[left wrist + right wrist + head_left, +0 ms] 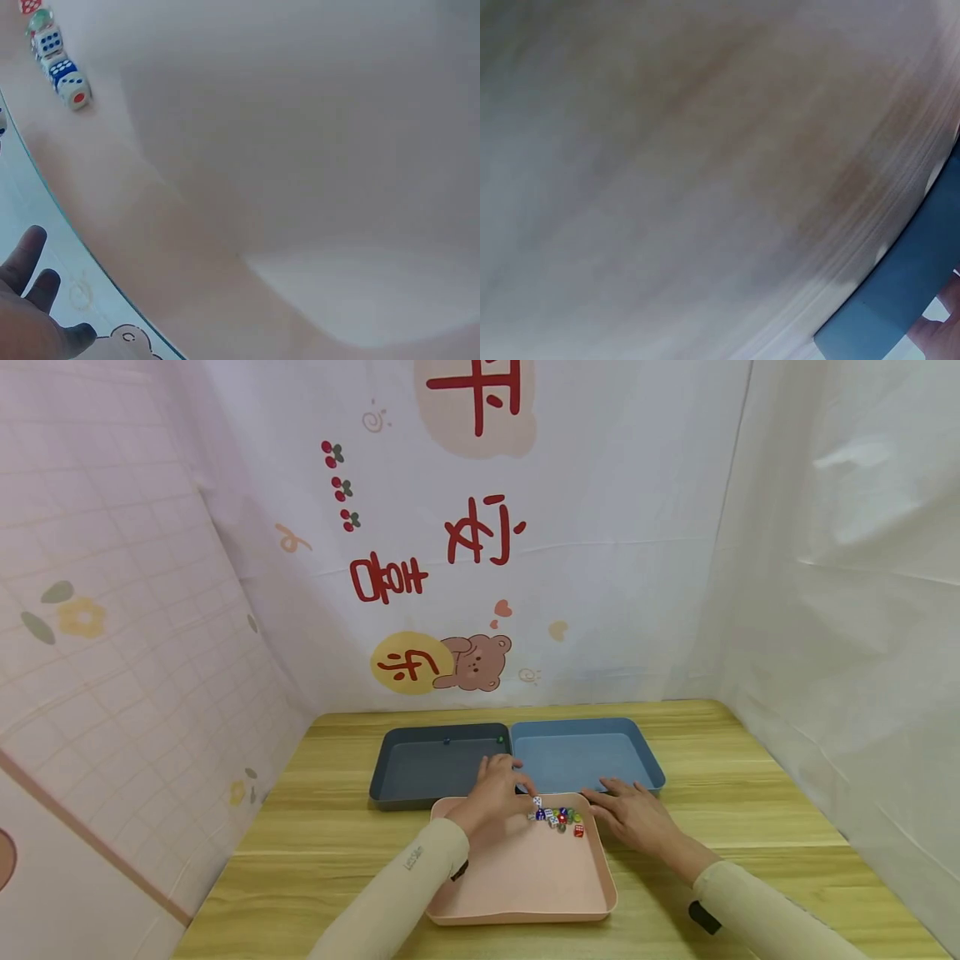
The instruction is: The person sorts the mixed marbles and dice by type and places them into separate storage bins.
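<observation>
Above the back edge of the pink tray (pixel 525 906), my left hand (pixel 497 793) pinches a white die (pixel 537 802) between thumb and index finger. Its other fingers (pixel 46 289) reach out past the tray rim. Below the die, a small pile of dice and glass marbles lies in the tray's back right corner, with a red die (pixel 578 831) at its right side. White dice (pixel 75 91) with blue and red dots show close up in the left wrist view. My right hand (pixel 633 814) lies with extended fingers beside that corner, near the blue tray's front edge; its fingertips are partly hidden.
A dark grey-blue tray (pixel 378 777) stands behind at left, with a small blue piece (pixel 446 742) and a green piece (pixel 501 740) by its back wall. The lighter blue tray (pixel 645 752) adjoins it. White curtains surround the wooden table (pixel 300 860).
</observation>
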A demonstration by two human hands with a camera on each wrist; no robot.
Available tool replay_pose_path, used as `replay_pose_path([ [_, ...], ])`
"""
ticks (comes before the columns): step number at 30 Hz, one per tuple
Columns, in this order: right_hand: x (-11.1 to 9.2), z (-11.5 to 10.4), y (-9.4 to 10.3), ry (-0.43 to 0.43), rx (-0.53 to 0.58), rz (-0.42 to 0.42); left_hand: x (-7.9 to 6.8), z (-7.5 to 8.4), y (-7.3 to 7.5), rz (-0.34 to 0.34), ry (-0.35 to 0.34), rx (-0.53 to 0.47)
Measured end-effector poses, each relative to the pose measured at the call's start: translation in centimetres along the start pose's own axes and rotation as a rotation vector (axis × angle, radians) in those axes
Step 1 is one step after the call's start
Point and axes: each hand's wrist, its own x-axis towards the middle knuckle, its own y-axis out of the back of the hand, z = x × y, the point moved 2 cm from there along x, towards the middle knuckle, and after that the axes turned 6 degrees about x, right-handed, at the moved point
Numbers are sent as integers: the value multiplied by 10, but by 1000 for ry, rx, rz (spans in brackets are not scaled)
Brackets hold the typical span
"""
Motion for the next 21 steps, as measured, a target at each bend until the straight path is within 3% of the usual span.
replay_pose_path([
  [5, 0, 1, -2, -2, 6, 1, 5, -1, 4, 19, 18, 26],
  [21, -1, -2, 1, 9, 9, 23, 30, -3, 17, 70, 121, -33],
])
